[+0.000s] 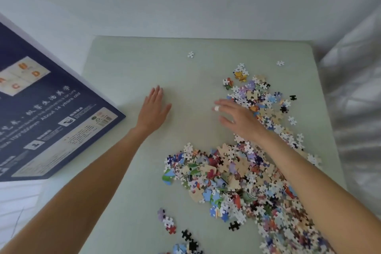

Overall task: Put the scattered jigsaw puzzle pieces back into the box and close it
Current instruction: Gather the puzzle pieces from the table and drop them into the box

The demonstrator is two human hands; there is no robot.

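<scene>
Both hands reach out flat over the pale bench (127, 64): the left hand (153, 109) has a wide, empty grip, and the right hand (239, 117) spreads its fingers beside the puzzle pieces (237, 173). The dark box (41, 109) sits off left.

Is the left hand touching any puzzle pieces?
Apart. The head view shows the left hand flat over bare table, with clear surface between it and the puzzle pieces.
</scene>
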